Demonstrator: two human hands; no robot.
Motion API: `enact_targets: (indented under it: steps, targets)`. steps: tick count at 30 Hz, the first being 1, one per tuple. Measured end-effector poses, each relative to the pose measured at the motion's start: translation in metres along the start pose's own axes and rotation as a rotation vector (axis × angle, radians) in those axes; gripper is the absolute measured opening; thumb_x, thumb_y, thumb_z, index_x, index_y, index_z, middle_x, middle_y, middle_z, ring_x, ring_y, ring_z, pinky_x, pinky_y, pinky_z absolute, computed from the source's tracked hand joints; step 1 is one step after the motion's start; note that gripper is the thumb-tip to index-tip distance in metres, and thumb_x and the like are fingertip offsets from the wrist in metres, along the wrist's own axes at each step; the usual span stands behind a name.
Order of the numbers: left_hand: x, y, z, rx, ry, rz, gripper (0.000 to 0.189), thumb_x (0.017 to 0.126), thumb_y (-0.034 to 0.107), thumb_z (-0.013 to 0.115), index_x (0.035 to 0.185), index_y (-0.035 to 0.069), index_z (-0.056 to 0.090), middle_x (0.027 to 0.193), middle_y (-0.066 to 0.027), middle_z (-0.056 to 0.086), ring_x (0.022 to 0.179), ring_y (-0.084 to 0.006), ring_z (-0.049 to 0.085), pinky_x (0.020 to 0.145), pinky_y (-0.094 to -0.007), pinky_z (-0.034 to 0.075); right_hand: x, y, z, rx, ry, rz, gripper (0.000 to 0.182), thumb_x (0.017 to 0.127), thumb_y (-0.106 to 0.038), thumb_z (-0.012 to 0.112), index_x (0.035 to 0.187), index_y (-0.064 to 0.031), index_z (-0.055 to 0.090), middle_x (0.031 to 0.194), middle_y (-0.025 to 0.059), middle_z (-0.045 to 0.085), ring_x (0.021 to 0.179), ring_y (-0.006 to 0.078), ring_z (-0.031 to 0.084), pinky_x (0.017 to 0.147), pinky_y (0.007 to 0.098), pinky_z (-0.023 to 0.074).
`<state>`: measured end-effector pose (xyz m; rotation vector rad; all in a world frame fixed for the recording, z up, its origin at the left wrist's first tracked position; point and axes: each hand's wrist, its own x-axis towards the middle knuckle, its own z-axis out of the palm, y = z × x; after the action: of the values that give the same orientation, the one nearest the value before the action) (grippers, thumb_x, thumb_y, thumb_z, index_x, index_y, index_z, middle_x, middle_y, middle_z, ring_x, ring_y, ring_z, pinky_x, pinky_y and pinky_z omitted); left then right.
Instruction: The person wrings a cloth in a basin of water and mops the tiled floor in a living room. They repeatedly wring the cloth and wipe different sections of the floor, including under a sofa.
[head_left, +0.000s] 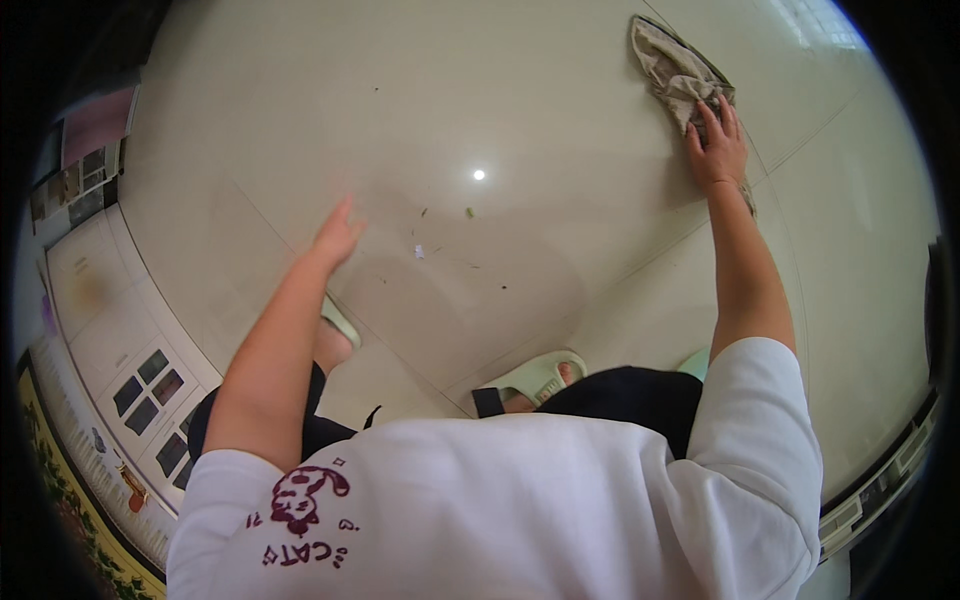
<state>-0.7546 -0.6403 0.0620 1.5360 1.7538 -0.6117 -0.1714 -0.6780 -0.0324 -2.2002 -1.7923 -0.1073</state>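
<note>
A crumpled grey-brown cloth (671, 67) lies on the glossy tiled floor (525, 90) at the upper right. My right hand (720, 154) presses down on it, fingertips dug into its folds, and a strip of cloth shows past the wrist. My left hand (339, 234), blurred, hovers over the floor at the left with its fingers apart and holds nothing. Between the hands, small debris is scattered on the tiles: a white scrap (419, 252), a green bit (470, 213) and several dark specks.
My feet wear pale green slippers, one slipper (536, 375) in front of my body and the other slipper (341, 324) below my left forearm. Along the left side stands a white cabinet (97, 300) with dark panes. A mint-green object (696, 364) shows partly beside my right knee.
</note>
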Motion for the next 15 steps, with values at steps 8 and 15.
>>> enact_targets:
  steps: [8, 15]
  targets:
    - [-0.029, -0.021, 0.080, 0.190, -0.151, -0.244, 0.087, 0.083, 0.026, 0.055, 0.141, 0.019, -0.010, 0.145, -0.0185, -0.014, 0.132, -0.0438, 0.010, 0.106, -0.0463, 0.022, -0.022, -0.047, 0.011, -0.179, -0.004, 0.245, 0.039, 0.079, -0.039, 0.055, 0.115, -0.0255, 0.055, 0.132, -0.0004, 0.043, 0.117, 0.0251, 0.041, 0.095, 0.0414, 0.0350]
    - [-0.033, -0.038, 0.062, 0.335, -0.162, -0.100, 0.088, 0.080, 0.027, 0.060, 0.141, 0.027, -0.002, 0.146, -0.0147, -0.015, 0.132, -0.0457, 0.007, 0.101, -0.0573, 0.023, -0.115, -0.296, 0.016, 0.246, -0.301, -0.304, 0.033, 0.068, -0.022, 0.064, 0.100, -0.0183, 0.059, 0.120, 0.0034, 0.047, 0.108, 0.0226, 0.046, 0.080, 0.0411, 0.0401]
